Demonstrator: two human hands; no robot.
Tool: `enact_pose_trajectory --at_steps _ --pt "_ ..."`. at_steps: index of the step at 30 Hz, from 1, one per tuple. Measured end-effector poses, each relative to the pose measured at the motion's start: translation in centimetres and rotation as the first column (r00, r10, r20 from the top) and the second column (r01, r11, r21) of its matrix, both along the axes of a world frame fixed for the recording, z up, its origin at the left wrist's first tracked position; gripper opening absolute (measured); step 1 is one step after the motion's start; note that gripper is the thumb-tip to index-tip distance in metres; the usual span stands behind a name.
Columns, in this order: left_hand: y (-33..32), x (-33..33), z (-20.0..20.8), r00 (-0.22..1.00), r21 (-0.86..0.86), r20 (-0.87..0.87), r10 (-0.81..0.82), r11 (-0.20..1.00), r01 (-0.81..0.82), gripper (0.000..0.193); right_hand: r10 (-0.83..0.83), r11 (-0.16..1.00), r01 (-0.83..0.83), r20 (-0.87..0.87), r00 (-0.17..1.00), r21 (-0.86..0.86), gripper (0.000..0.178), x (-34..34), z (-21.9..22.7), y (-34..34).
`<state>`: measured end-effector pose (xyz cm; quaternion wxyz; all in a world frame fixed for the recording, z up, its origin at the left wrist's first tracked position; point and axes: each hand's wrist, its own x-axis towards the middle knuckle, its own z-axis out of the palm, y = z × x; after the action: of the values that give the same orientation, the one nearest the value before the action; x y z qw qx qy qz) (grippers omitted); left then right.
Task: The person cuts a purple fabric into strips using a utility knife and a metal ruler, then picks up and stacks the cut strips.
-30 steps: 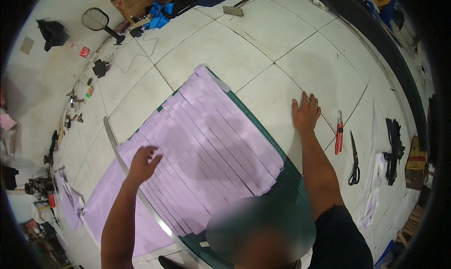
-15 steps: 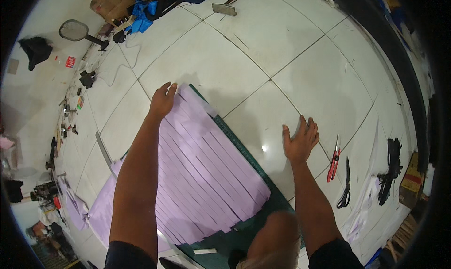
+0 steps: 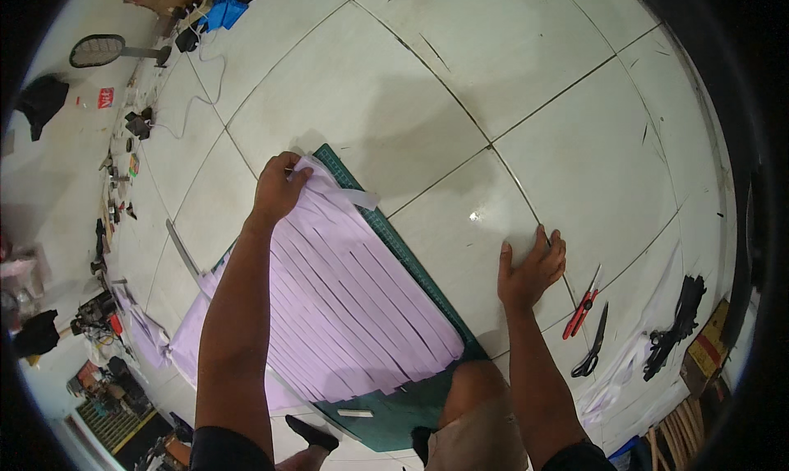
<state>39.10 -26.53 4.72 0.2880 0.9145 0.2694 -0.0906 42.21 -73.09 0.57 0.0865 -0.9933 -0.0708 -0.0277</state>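
Lilac fabric (image 3: 353,282) cut into long parallel strips lies over a green cutting mat (image 3: 403,245), whose ruled edge shows along the right side. My left hand (image 3: 279,185) is closed on the fabric's far corner, thumb and fingers pinching it, and the cloth puckers there. One loose strip end (image 3: 359,198) sticks out past the mat's edge. My right hand (image 3: 532,272) is spread open on or just above the white floor tiles, holding nothing. To its right are a red utility knife (image 3: 582,311) and black scissors (image 3: 592,348).
A metal ruler (image 3: 182,249) pokes out left of the fabric. A small white bar (image 3: 354,413) lies on the mat near my knee. Dark strips (image 3: 675,327) and pale cloth scraps (image 3: 616,389) lie at the right. A cable (image 3: 197,101) and racket (image 3: 99,51) are at the far left.
My left hand has closed on the fabric's far corner, and the strips there have bunched and shifted. The view has moved, so the hammer-like tool has nearly left it at the top.
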Motion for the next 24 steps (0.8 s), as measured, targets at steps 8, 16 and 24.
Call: enact_pose_trajectory --at_steps 8,16,24 --pt "-0.4 0.4 1.0 0.994 -0.113 0.006 0.108 0.988 -0.106 0.038 -0.002 1.0 0.002 -0.007 1.0 -0.013 0.07 0.0 -0.3 0.2" --pt "-2.4 1.4 -0.4 0.992 0.238 0.109 -0.055 0.971 0.028 0.038 0.009 0.999 -0.008 -0.007 1.0 0.047 0.068 0.1 -0.4 0.0" --pt "-6.4 6.8 2.9 0.946 0.203 0.227 -0.23 0.962 0.185 0.031 -0.012 0.999 0.013 -0.044 0.999 0.034 0.069 0.0 -0.3 -0.2"
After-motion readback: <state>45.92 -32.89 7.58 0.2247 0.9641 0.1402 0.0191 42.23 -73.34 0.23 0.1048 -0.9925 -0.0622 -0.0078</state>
